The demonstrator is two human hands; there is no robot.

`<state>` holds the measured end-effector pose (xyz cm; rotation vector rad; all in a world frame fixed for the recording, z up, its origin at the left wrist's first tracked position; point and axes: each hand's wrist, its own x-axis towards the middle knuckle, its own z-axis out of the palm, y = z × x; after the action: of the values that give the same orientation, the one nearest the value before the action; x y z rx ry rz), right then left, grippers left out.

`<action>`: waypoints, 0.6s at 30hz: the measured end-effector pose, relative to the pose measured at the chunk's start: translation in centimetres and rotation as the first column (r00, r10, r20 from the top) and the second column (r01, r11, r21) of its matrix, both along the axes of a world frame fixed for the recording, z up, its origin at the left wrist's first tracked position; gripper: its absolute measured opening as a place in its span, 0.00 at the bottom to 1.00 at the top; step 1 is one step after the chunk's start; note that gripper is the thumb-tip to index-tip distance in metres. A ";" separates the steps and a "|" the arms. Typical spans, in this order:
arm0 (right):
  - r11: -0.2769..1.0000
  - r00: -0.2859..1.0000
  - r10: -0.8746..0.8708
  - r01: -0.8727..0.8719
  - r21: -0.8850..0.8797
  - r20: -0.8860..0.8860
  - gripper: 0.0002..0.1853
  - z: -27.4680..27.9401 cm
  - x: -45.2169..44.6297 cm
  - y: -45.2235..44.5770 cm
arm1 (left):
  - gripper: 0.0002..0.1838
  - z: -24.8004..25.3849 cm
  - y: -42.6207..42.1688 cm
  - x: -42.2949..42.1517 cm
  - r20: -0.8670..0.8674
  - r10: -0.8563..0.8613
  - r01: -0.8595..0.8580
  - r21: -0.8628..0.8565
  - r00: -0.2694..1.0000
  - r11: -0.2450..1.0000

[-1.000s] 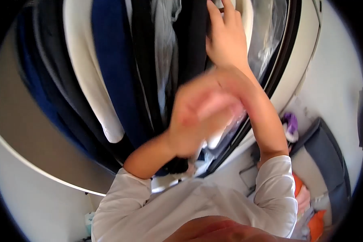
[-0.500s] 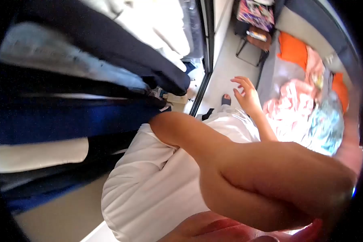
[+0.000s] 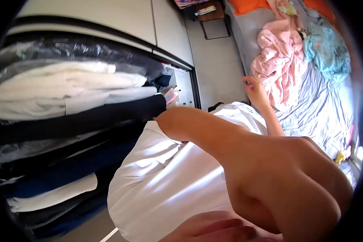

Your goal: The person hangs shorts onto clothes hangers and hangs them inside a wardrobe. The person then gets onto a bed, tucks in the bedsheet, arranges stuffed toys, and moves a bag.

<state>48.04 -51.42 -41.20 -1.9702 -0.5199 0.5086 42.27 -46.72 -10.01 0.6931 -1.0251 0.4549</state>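
Note:
My left hand (image 3: 294,181) is very close to the camera, its back filling the lower right. The left forearm crosses in front of the white clothing (image 3: 157,181) I wear. Its fingers are hidden, so I cannot tell what they hold or touch. Farther off, my right hand (image 3: 255,89) hangs in the air with its fingers apart and lightly bent, nothing in it. From this view it overlaps the edge of a crumpled pink cloth (image 3: 281,60) on the bed; contact does not show.
To the left, several garments hang in an open wardrobe, among them a white garment (image 3: 80,86) and a black one (image 3: 121,113). Pale sliding doors (image 3: 97,14) stand behind. On the right a bed with a grey sheet (image 3: 322,101) carries a teal cloth (image 3: 328,48). A stool (image 3: 211,16) is farther back.
The view has swung, bringing more wardrobe doors and bed sheet into sight. The hanging clothes appear lower. My right hand stays open; my left remains near the camera.

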 end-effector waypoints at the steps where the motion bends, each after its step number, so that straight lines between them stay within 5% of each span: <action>1: 1.000 1.000 -0.003 0.002 -0.024 -0.021 0.14 0.0 0.7 -1.3 | 0.09 0.1 -1.3 1.2 0.003 -0.008 0.008 0.000 1.000 1.000; 10: 0.986 0.986 -0.163 0.162 -0.044 -0.018 0.15 -3.9 6.2 -11.9 | 0.09 -1.1 -9.1 8.4 -0.013 0.049 -0.049 0.000 0.999 0.999; 15: 0.947 0.934 -0.320 0.308 -0.094 -0.159 0.15 -9.1 8.2 -14.5 | 0.10 -0.8 -9.5 14.5 -0.288 -0.383 0.440 0.168 0.877 0.882; 18: 0.906 0.888 -0.424 0.415 -0.089 -0.176 0.14 -15.6 8.3 -15.2 | 0.13 -5.6 -10.9 16.4 -0.131 -0.462 0.469 0.028 0.877 0.883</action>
<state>56.35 -66.60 -56.79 -1.9796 0.0475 0.4297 58.64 -57.57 -15.57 0.4937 -1.0528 -0.0399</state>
